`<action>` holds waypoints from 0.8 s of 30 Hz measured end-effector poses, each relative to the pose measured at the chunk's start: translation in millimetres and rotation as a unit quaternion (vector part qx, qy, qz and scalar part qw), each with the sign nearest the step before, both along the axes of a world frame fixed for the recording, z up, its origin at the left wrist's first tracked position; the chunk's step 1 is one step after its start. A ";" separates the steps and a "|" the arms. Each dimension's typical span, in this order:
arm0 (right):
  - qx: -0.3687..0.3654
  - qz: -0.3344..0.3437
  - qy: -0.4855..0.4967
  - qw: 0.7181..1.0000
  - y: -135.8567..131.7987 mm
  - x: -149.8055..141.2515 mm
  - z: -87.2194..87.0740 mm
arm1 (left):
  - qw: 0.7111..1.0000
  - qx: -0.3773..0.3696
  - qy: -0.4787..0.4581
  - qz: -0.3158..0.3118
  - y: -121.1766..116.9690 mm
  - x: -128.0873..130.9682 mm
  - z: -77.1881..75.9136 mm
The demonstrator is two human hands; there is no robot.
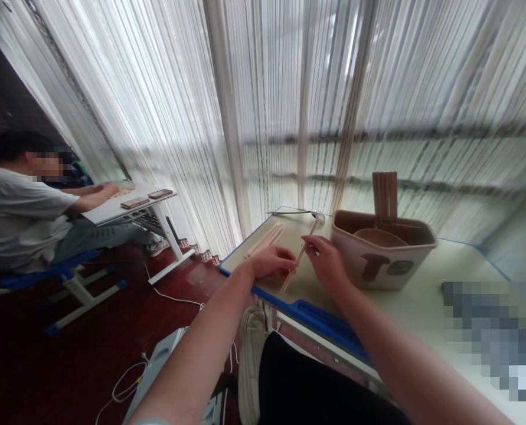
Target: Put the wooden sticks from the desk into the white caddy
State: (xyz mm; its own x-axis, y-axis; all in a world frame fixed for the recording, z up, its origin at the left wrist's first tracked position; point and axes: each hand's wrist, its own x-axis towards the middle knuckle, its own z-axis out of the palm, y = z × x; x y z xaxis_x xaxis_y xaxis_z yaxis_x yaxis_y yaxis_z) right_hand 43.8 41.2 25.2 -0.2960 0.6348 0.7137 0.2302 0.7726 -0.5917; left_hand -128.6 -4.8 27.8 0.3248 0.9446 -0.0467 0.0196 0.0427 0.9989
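Observation:
A pair of pale wooden chopsticks (290, 276) slants across the desk, between my two hands. Fingers and thumb of my right hand (325, 257) pinch the upper part. My left hand (271, 262) is closed around the lower part, with some of its fingertips hidden. Several more chopsticks (266, 241) lie in a loose bundle just beyond my left hand. Past the chopsticks' far end, a metal spoon (318, 216) rests with its handle pointing left. Right of my right hand stands a cream caddy (415, 262), brown inside, with a brown rounded piece (380, 237) and upright brown slats (385, 195).
The desk (426, 307) has a raised blue edge (311, 313) close to my lap. Sheer curtains (271, 118) hang behind it. At left, another person (19, 212) sits at a white table (112, 209). Cables (176, 298) and a pale box-like object (160, 360) are on the floor.

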 end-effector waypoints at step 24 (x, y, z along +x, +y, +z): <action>0.020 -0.025 -0.036 0.999 -9.5 -2.6 5.7 | 0.977 0.100 -0.101 0.161 11.0 -2.1 -2.6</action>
